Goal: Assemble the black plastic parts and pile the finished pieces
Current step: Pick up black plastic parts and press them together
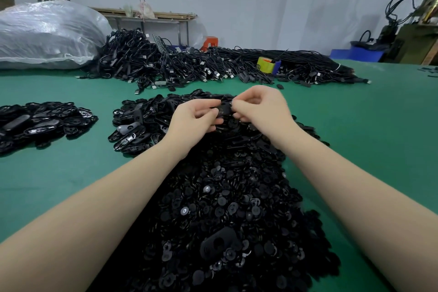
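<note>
Small black round parts (213, 208) lie in a big heap closest to the viewer, on the green table (367, 130), and one oval shell (219, 245) rests on top of them. Both forearms stretch forward over this heap and meet above its far end. Left hand (194, 118) has its fingers curled and pinches the black plastic piece (224, 109) from the left side. Right hand (260, 106) is bent at the wrist, and its fingertips (237, 103) pinch the same piece from the right. Oval shells (139, 123) lie just under the hands. A separate pile of pieces (42, 123) is well apart, at the left. Cables (213, 64) lie behind.
</note>
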`<state>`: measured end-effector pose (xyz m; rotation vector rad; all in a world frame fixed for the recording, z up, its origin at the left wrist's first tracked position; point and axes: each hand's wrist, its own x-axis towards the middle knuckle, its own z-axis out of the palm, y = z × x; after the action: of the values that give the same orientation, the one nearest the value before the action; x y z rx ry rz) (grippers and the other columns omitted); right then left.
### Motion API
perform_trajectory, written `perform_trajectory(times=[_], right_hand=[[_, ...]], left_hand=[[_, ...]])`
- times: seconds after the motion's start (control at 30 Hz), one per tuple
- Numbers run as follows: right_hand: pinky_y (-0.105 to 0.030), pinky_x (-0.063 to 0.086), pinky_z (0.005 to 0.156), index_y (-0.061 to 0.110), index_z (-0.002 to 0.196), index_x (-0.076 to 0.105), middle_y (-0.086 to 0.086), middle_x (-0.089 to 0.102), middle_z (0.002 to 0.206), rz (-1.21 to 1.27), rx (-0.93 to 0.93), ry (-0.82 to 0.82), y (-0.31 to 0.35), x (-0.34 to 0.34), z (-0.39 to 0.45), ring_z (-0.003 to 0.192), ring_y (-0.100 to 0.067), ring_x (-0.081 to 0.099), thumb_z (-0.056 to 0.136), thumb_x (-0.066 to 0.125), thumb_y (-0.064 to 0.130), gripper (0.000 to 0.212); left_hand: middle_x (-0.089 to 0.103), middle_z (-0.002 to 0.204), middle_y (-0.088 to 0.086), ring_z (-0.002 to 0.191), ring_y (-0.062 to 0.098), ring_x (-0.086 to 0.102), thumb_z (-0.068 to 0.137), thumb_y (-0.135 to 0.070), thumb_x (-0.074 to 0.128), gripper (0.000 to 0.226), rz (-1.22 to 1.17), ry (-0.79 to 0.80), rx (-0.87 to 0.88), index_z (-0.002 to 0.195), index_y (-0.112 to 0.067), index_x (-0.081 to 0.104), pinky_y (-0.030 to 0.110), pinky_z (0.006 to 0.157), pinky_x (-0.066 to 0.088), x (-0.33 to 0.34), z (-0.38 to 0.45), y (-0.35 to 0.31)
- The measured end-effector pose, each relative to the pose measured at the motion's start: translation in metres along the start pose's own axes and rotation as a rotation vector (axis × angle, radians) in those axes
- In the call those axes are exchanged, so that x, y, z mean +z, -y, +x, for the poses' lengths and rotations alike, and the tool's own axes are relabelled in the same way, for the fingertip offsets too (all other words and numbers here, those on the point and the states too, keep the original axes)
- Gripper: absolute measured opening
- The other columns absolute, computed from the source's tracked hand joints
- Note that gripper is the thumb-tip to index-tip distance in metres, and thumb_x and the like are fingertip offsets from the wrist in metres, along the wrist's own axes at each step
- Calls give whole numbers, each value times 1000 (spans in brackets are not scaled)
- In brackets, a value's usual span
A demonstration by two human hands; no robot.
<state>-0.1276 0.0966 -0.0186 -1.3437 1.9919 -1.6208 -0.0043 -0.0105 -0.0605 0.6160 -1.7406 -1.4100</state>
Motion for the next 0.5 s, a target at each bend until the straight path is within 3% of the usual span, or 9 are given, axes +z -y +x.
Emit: perform_trajectory(times=[0.07,0.17,0.3,0.5], right_hand=[[-16,53,73,29,79,70,9,72,74,-98,-61,-195,-18,-3,1,73,-1,68,80,70,20,9],[-3,45,68,25,90,75,19,69,77,-129,-152,-250,-35,-1,-3,73,8,63,84,71,20,10],[-2,43,70,20,101,76,22,66,83,-166,-198,-267,-44,5,-6,76,8,62,86,72,20,16],[-9,45,77,19,104,76,13,64,86,-325,-378,-288,-41,7,-11,76,1,58,87,72,21,18]], left_hand=[[76,79,-9,84,9,75,96,-7,61,23,-8,-1,6,101,-28,70,16,67,55,0,0,0],[76,83,-5,85,10,75,96,-5,60,25,-1,0,13,95,-26,72,16,67,55,0,-1,0],[75,95,-1,85,9,75,95,-3,55,30,42,8,21,92,-25,74,15,68,55,0,-2,-1],[76,90,-14,87,0,71,89,-8,59,30,163,14,96,89,-34,75,24,81,56,3,0,-7]])
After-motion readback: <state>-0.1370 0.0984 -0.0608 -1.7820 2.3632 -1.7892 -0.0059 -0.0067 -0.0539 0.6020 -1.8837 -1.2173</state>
